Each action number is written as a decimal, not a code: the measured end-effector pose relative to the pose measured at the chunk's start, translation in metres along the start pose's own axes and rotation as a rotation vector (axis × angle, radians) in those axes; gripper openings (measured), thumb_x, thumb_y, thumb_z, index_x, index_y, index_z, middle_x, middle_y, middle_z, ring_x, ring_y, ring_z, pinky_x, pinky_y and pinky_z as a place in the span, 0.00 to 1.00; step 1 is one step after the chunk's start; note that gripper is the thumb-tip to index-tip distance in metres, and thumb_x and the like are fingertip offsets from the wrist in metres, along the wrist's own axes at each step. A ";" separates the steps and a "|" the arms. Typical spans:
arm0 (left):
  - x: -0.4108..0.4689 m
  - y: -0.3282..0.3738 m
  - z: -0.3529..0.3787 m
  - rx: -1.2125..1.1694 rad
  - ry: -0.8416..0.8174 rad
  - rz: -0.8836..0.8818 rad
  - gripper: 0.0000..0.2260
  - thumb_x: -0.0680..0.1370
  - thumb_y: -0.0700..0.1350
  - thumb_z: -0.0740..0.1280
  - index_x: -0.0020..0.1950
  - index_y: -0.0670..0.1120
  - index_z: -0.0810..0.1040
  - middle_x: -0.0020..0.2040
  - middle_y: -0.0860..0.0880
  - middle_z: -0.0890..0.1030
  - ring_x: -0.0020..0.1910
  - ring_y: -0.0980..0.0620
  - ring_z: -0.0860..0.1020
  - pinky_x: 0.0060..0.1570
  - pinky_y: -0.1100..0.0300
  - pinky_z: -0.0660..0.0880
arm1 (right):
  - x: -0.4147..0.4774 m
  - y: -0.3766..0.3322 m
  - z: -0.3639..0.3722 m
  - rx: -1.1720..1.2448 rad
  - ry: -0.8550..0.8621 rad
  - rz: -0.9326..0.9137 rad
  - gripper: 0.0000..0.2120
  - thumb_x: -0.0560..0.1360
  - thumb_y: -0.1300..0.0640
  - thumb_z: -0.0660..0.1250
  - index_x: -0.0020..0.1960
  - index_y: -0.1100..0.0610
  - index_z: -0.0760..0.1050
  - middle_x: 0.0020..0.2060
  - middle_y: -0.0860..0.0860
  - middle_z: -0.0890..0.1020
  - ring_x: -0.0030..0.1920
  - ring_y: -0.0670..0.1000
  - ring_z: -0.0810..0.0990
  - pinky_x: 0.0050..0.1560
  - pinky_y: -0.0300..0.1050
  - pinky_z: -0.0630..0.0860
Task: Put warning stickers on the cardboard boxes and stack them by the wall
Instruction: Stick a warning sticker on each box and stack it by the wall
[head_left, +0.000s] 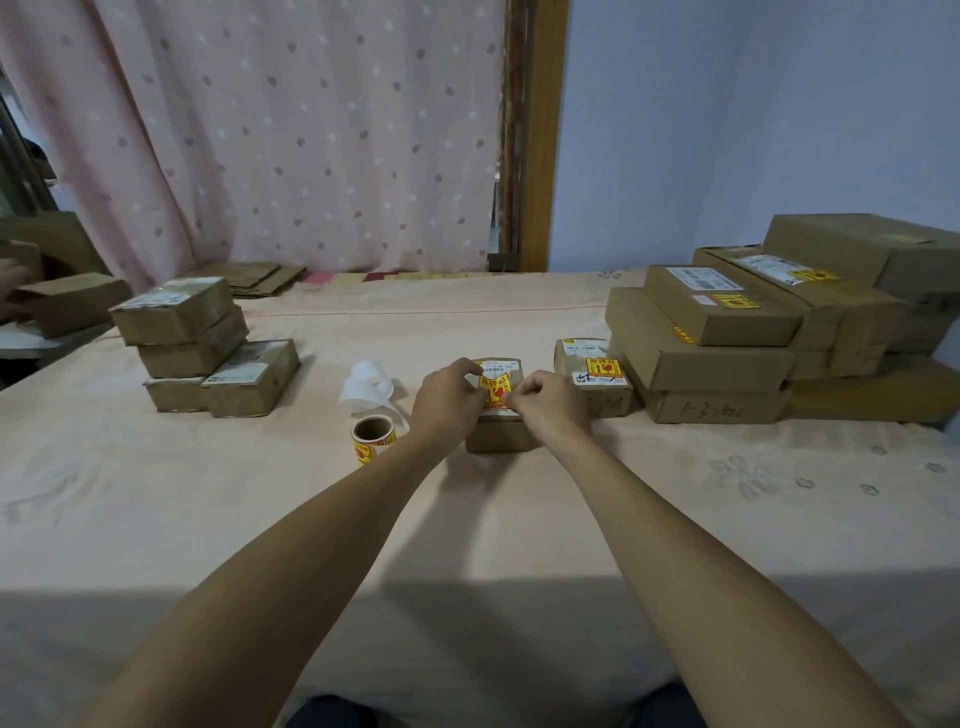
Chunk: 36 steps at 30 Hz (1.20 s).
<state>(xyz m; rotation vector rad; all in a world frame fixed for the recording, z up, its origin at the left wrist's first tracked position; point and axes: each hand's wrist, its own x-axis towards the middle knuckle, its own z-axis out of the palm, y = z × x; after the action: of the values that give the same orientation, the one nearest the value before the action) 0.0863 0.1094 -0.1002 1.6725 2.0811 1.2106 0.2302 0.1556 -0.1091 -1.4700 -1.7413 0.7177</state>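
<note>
A small cardboard box (497, 435) sits on the cloth-covered table in front of me. A yellow and red warning sticker (493, 388) lies over its top, slightly curved. My left hand (448, 400) pinches the sticker's far left corner. My right hand (550, 402) pinches its near right edge. A roll of the same stickers (373, 436) stands just left of the box. Beside the roll lies curled white backing paper (366, 387).
Three unstickered boxes (208, 348) are piled at the left. A stickered small box (597, 379) stands right of mine, next to a stack of larger stickered boxes (753, 332) by the blue wall. Flat cardboard (254, 278) lies by the curtain. Another person's hand (13, 291) holds a box at far left.
</note>
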 end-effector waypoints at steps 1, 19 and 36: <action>-0.001 -0.002 0.001 0.033 -0.002 0.037 0.16 0.77 0.41 0.67 0.65 0.47 0.78 0.48 0.46 0.82 0.51 0.47 0.79 0.44 0.56 0.73 | 0.000 0.002 0.002 0.019 0.007 -0.002 0.08 0.73 0.52 0.76 0.39 0.51 0.77 0.39 0.43 0.80 0.45 0.50 0.81 0.43 0.44 0.75; -0.007 -0.010 0.016 -0.057 -0.013 -0.039 0.13 0.81 0.43 0.63 0.62 0.51 0.82 0.53 0.47 0.70 0.53 0.44 0.77 0.56 0.54 0.74 | 0.002 0.023 0.023 0.085 0.008 -0.144 0.10 0.80 0.53 0.67 0.55 0.44 0.86 0.53 0.54 0.78 0.48 0.51 0.79 0.54 0.43 0.76; -0.028 0.034 0.031 -0.547 0.174 -0.130 0.15 0.80 0.47 0.67 0.66 0.46 0.78 0.56 0.52 0.80 0.53 0.54 0.78 0.47 0.66 0.72 | -0.022 0.026 -0.034 0.362 0.168 -0.130 0.13 0.76 0.50 0.73 0.58 0.52 0.77 0.53 0.46 0.83 0.54 0.45 0.81 0.52 0.40 0.77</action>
<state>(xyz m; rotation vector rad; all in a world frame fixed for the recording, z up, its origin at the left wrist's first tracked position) 0.1391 0.0996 -0.1051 1.2013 1.6889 1.7306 0.2744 0.1372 -0.1138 -1.1262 -1.4734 0.7705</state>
